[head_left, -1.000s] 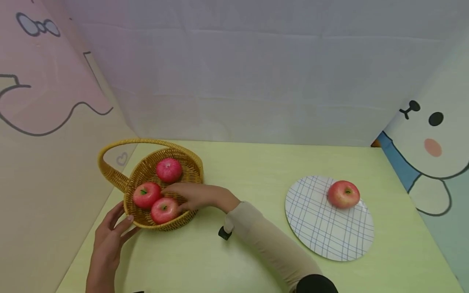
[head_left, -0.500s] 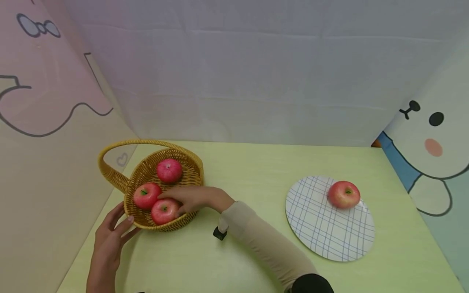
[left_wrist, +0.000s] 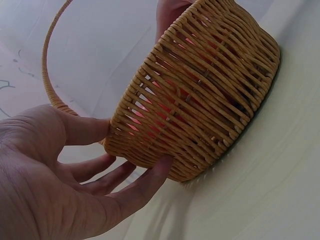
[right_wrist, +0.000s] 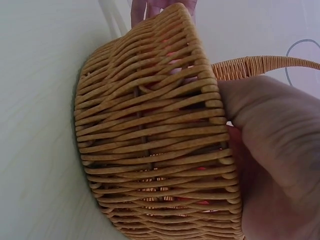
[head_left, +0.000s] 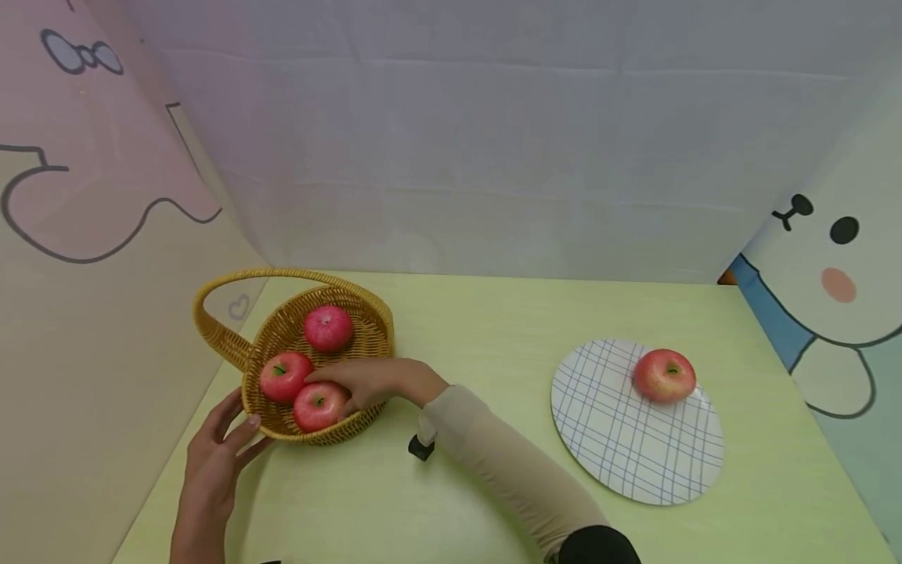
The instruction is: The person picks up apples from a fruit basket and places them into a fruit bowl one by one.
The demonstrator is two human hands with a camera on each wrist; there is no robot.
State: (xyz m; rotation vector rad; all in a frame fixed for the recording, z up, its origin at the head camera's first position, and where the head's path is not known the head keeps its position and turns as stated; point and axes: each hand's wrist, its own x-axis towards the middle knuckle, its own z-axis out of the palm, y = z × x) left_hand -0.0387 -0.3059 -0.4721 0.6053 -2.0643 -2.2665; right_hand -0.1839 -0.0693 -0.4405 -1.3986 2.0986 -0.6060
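A wicker basket [head_left: 373,329] with a tall arched handle stands at the left of the table, with three red apples inside. My left hand [head_left: 214,462] holds its near left side; in the left wrist view the thumb touches the rim and the fingers lie against the outer weave. My right hand [head_left: 369,380] reaches over the right rim and grips the front apple [head_left: 317,407], thumb at its near side and fingers over its top. Another apple [head_left: 285,377] sits left of those fingertips, and a darker one [head_left: 328,328] lies farther back. In the right wrist view the basket wall hides my right fingertips.
On the right, a round white plate [head_left: 620,446] with a blue grid bears one red apple [head_left: 664,376] near its upper right edge. Pale green tabletop [head_left: 479,329] lies between basket and plate. Cloth walls [head_left: 451,157] close off the back and both sides.
My right hand has moved slightly left and closed its fingers over the front apple. My left hand stays at the basket's side. The apples and plate hold their places.
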